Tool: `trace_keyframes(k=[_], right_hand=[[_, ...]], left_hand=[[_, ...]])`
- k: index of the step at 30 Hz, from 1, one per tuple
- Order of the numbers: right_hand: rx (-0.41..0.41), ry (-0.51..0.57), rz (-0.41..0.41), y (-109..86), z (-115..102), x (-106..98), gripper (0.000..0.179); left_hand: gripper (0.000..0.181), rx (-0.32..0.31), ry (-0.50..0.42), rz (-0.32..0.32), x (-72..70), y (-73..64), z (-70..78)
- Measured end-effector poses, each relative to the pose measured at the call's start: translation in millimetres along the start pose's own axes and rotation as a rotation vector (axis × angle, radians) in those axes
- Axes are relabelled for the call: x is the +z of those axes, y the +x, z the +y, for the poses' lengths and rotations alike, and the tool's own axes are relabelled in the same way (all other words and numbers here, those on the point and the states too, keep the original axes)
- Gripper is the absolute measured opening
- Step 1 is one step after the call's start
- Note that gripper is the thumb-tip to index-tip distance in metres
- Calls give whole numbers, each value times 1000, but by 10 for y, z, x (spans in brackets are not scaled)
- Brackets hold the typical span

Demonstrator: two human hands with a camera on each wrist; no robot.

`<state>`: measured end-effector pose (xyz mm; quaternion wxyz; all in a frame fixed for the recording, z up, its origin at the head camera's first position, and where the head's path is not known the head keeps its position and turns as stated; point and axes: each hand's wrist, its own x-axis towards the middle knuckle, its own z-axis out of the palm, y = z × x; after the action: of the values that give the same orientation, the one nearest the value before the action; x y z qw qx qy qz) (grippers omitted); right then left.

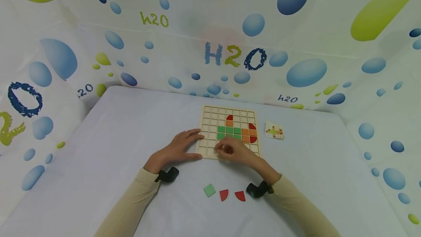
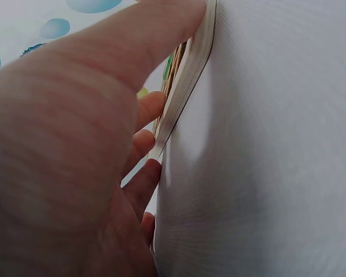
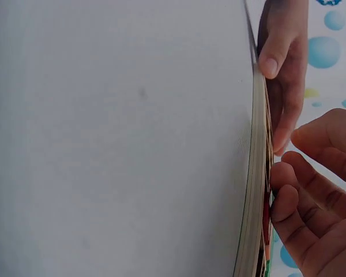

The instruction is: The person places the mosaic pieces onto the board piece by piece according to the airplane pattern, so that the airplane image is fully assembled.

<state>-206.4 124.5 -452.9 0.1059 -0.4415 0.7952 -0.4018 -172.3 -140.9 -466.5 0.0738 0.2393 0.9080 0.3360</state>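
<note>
A wooden grid board (image 1: 210, 120) lies on the white cloth, with green squares (image 1: 229, 130), orange squares (image 1: 245, 135) and red quarter-circles (image 1: 229, 117) in its cells. My left hand (image 1: 179, 147) rests at the board's left side, fingers spread and fairly straight, with the thumb at the near-left corner. In the left wrist view, its fingers (image 2: 151, 107) touch the board's edge (image 2: 190, 75). My right hand (image 1: 235, 151) is over the near part of the board, fingers loosely bent and covering some cells. In the right wrist view, its fingertips (image 3: 285, 199) meet the board, and no piece shows between them.
In front of the board lie a loose green square (image 1: 209, 190) and two red quarter-circles, one (image 1: 224, 195) beside the other (image 1: 240, 196). A small picture card (image 1: 274, 130) sits right of the board. A patterned curtain (image 1: 190, 21) hangs behind the table.
</note>
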Motion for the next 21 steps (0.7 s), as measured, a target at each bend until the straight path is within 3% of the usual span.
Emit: trace_keyframes(k=[8, 17, 21], right_hand=[[-42, -18, -84, -36, -40, 66, 15], [-119, 10, -235, -96, -108, 150, 14], [-103, -5, -303, -118, -162, 190, 14]], left_hand=[[64, 7, 3, 6, 9, 0, -2], [64, 12, 12, 14, 26, -2, -5], [64, 11, 16, 15, 32, -7, -8]])
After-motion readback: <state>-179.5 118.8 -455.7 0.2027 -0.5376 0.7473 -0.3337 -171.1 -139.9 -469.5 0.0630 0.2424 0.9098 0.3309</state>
